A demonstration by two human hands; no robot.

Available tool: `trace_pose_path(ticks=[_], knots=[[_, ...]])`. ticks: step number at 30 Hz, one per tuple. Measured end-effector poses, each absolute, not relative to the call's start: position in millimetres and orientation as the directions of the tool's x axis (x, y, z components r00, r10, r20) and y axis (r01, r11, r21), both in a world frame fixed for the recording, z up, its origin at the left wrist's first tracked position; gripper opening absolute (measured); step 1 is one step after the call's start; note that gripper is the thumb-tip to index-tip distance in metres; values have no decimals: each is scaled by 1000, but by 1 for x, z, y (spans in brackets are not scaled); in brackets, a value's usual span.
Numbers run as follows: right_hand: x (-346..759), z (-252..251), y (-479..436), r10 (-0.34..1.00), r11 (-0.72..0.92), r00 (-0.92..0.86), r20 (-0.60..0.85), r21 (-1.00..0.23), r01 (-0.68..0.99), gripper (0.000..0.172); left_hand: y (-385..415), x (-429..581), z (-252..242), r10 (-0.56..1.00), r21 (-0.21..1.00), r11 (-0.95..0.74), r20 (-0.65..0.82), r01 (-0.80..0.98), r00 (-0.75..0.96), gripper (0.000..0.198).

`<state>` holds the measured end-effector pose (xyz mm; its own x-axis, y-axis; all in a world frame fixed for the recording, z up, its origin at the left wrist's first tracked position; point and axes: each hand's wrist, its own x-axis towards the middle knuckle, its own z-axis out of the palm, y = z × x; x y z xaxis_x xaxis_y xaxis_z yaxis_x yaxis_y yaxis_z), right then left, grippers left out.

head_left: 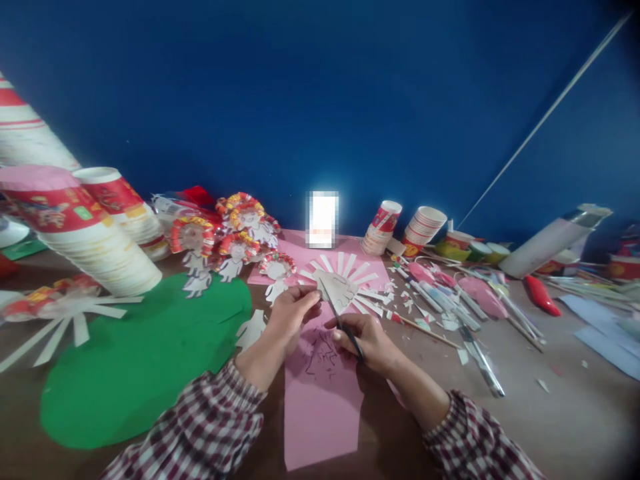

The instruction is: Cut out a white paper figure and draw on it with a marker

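Blue wall [200, 100]: fills the upper half of the head view, above a brown table [550, 413] strewn with scraps on the right.
White paper piece [343, 292]: just below and right of the frame's centre, raised between my hands.
Where it lies from me: up and right of my left hand [287, 317], up and left of my right hand [367, 340]; my left is nearer, touching its left side.
Left grip: thumb and forefinger pinched together on that side.
Right grip: fingers curled round a dark slim tool [354, 343], probably scissors; I cannot tell how its blades stand.
Tool's long axis: slants from lower right to upper left, its far end overlapping the piece near my left fingertips.
Paper's look: off-white, roughly triangular, one corner pointing down, thin dark lines across it.
Pink strip [323, 413]: below my hands, lower centre, marked with dark drawn lines.
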<state>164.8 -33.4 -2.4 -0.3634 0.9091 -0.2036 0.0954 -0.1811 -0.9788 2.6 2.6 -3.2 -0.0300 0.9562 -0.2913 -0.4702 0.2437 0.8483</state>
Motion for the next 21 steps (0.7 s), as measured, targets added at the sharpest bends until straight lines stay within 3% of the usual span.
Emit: trace_pose_path(ticks=[21], knots=[[166, -5, -32, 901, -166, -387, -195, -980, 108, 46, 2, 4, 1, 949, 842, 259, -312, -473, -35, 23]])
